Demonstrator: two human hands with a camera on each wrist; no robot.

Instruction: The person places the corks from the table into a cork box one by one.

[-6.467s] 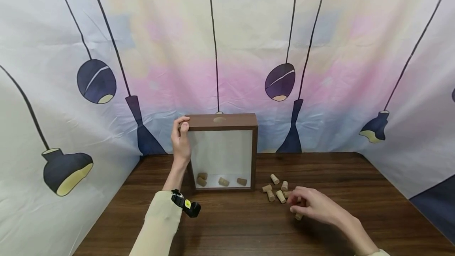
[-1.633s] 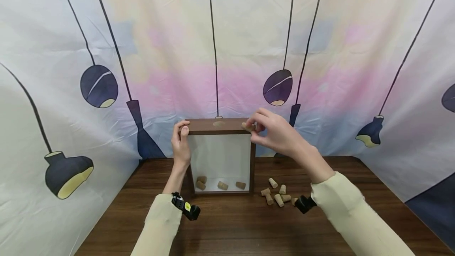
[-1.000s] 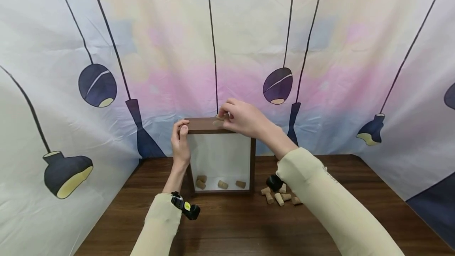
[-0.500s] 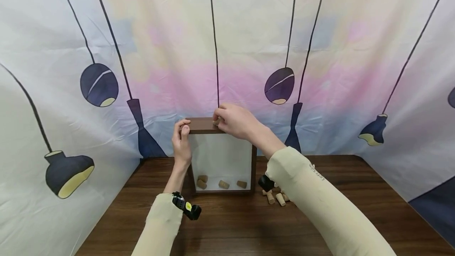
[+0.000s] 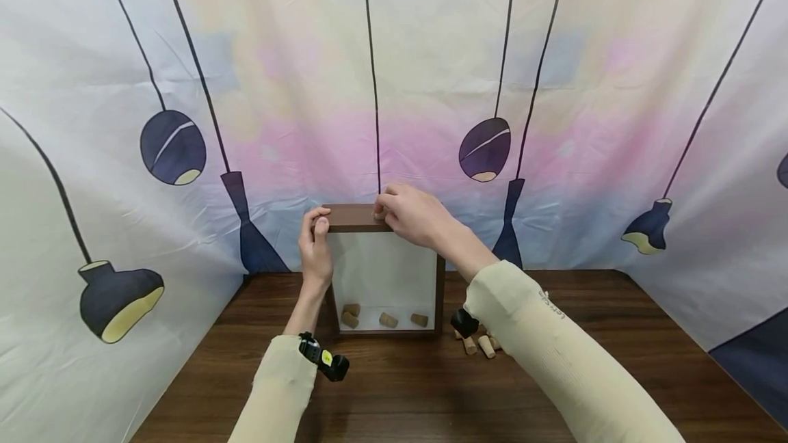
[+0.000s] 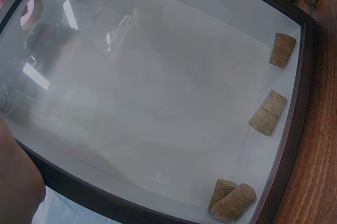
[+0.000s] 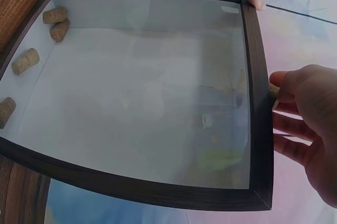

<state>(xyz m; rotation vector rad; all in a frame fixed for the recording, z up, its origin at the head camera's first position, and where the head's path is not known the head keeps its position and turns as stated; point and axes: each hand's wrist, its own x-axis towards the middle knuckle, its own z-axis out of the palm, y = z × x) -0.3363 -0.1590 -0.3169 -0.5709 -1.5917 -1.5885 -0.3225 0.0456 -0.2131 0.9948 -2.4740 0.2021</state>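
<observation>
A shallow brown wooden box with a clear front [image 5: 386,279] stands upright on the table. My left hand [image 5: 315,251] grips its upper left corner, thumb in front and fingers over the top. My right hand [image 5: 409,214] is at the middle of the top edge, where the round hole [image 6: 31,14] is. In the right wrist view, its thumb and fingertips pinch a cork [image 7: 274,92] against the outside of the frame; most of that cork is hidden. Inside, several corks lie along the bottom, including one at the right [image 5: 419,320] and one mid-bottom [image 5: 388,320].
More loose corks [image 5: 486,346] lie on the dark wood table [image 5: 382,395] to the right of the box, partly hidden by the right sleeve and wrist camera [image 5: 464,322]. A printed cloth [image 5: 554,122] hangs close behind the table.
My right hand has come from the pile, carrying a cork up to the box's top and left to the hole. During the last half second it barely shifts. My left hand keeps its grip.
</observation>
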